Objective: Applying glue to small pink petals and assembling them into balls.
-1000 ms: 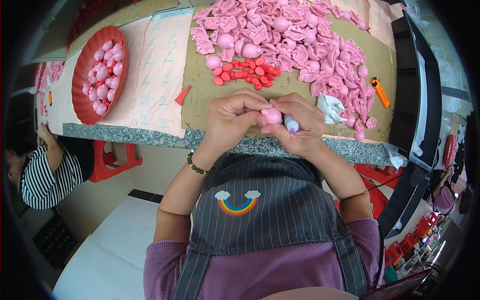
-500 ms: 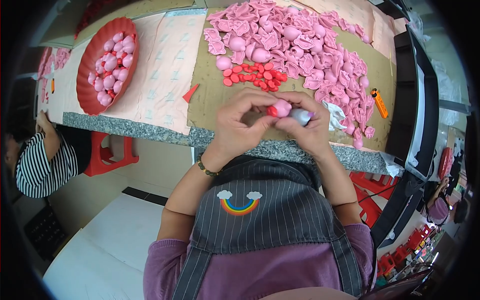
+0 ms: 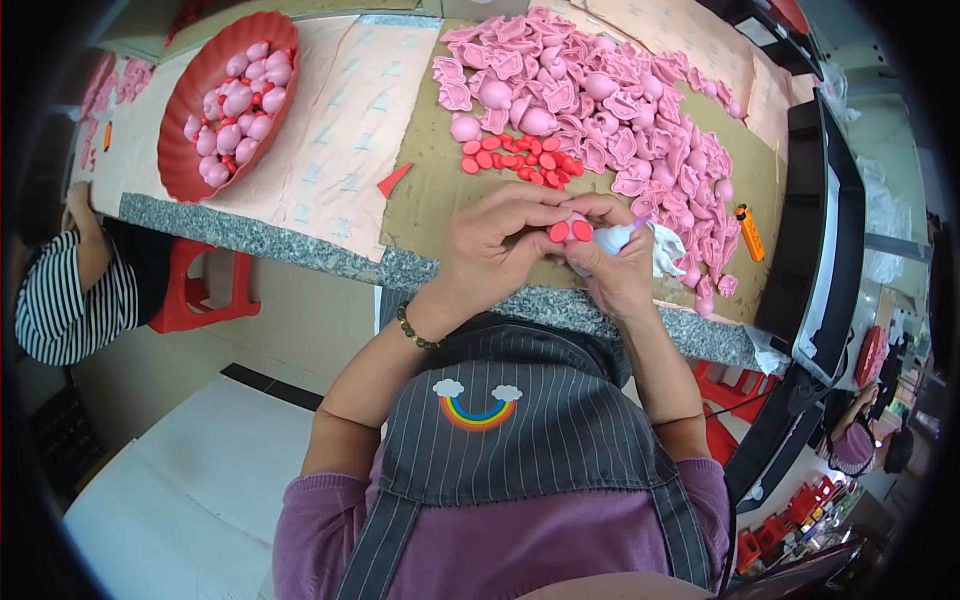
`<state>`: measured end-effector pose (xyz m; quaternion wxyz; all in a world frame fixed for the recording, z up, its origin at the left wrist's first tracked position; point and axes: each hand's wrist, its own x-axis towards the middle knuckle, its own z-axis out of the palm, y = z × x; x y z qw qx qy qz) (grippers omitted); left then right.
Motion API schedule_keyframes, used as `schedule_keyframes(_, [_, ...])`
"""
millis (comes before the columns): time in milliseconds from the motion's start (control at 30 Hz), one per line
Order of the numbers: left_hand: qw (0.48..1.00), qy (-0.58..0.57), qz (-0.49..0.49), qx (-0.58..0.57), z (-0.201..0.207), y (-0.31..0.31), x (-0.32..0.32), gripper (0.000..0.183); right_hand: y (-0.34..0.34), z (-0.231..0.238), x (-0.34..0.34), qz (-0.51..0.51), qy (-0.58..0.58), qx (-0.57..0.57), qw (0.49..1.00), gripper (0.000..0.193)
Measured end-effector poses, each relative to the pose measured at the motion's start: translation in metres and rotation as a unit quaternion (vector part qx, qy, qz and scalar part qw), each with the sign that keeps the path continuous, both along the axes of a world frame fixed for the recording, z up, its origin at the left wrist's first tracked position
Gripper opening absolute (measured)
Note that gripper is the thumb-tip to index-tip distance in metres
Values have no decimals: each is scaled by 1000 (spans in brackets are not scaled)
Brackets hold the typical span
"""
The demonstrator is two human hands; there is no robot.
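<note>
My left hand [image 3: 490, 245] pinches a small pink rounded piece with two red ovals [image 3: 558, 232] side by side on it, facing me. Close against it, my right hand [image 3: 622, 275] is closed around a small translucent pale-blue bottle [image 3: 612, 238] with a purple tip. The right fingertips also reach the pink piece. Just beyond the hands lies a cluster of loose red ovals [image 3: 530, 158] on the brown cardboard [image 3: 425, 215]. A large heap of pink molded pieces [image 3: 600, 110], some round and some thin-edged, spreads behind them. Beside my right hand is a crumpled white cloth [image 3: 668, 250].
On the left stands a red fluted bowl [image 3: 180, 150] holding pink pieces with red parts. A red pointed scrap [image 3: 393, 181] lies on the cardboard's left side. An orange utility knife [image 3: 749, 234] rests at right, near a black box frame [image 3: 815, 220]. Another person's striped sleeve [image 3: 65, 300] shows at far left.
The pink piece has turned, so two red ovals now face me instead of one seen from the side. The bottle's purple tip points more upward. The whole view has shifted slightly.
</note>
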<state>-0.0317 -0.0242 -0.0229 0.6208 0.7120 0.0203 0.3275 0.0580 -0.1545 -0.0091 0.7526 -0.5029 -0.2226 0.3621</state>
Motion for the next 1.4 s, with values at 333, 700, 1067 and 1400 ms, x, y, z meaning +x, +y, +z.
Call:
schedule_keyframes(333, [999,-10,-28,-44,7,0,-2,29,-4,-6,0,46,138,62,987,41])
schedule_keyframes(700, [999,-44,-10,14,-2,3,0,26,-3,-12,-7,3,50,53,997,35])
schedule_keyframes(1067, [991,-5,-73,-110,14,-1,-2,32,-5,-16,-8,-16,41,66,997,34])
schedule_keyframes(1400, [942,76,-152,-290,12,0,-9,22,2,-9,-8,-8,40,37,999,35])
